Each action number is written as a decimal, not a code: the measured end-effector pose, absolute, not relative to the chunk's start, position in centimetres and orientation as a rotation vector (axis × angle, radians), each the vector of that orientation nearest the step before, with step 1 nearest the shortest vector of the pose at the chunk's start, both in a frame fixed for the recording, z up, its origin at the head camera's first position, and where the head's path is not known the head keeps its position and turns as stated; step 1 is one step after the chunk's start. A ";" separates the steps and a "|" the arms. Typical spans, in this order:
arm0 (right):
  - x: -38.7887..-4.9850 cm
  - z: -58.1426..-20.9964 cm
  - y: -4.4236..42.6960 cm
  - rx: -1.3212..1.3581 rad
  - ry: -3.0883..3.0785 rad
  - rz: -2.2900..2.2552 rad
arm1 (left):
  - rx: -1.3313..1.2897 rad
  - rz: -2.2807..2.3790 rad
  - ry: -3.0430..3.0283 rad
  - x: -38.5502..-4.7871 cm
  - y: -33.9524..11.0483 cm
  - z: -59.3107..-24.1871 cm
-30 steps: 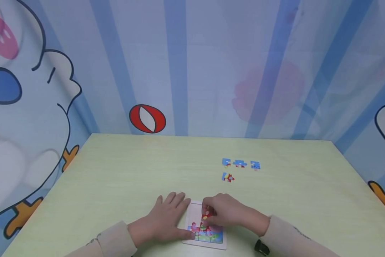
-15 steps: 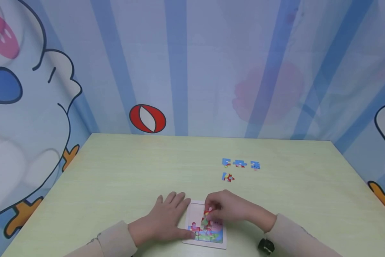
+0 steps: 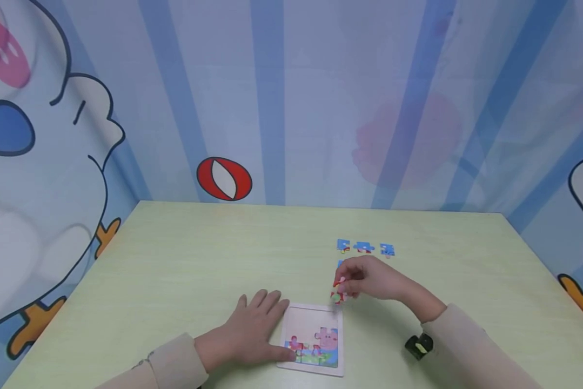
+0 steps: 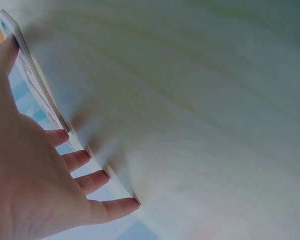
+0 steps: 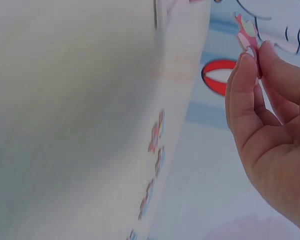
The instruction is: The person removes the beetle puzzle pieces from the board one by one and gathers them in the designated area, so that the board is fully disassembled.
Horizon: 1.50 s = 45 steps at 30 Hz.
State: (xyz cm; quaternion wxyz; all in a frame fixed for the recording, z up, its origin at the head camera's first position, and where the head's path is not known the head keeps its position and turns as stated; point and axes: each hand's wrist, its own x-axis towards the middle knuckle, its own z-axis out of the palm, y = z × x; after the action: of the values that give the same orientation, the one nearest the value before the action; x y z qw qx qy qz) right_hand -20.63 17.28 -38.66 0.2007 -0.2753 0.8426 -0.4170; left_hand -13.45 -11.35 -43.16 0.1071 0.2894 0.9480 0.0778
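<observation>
My right hand pinches a red and green jigsaw puzzle piece between thumb and fingers, above the table just past the puzzle frame's far right corner. In the right wrist view the held piece shows at the fingertips. The pale puzzle frame lies near the front of the table, its bottom part and right side filled with joined pieces, including a pink pig face. My left hand lies with spread, straight fingers along the frame's left edge, its thumb over the lower left corner.
Beyond the right hand, blue puzzle pieces lie in a row on the pale table. Another piece is mostly hidden behind the right hand. A dark band hangs at the right wrist. A printed blue curtain stands behind the table.
My right hand has lifted the red and green puzzle piece out of the frame and carried it away and to the right, baring more of the frame's board. The left hand has stayed put.
</observation>
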 end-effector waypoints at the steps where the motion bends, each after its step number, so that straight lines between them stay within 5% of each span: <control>1: -21.0 -38.6 17.7 -0.760 2.354 -1.179 | 0.853 0.230 2.792 -13.4 -11.4 -43.2; 20: -25.6 -39.2 22.1 -0.555 2.458 -1.130 | 0.850 0.237 2.781 -13.8 -11.4 -43.3; 45: -26.8 -41.2 22.4 -0.493 2.559 -0.952 | 0.849 0.219 2.779 -13.6 -11.4 -43.2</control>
State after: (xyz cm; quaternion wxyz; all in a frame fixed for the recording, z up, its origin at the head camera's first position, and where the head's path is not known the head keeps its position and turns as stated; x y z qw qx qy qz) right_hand -26.82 22.37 -41.23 0.1827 -0.1748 0.9068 -0.3373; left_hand -13.59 -11.44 -43.22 0.1133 0.2895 0.9475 0.0746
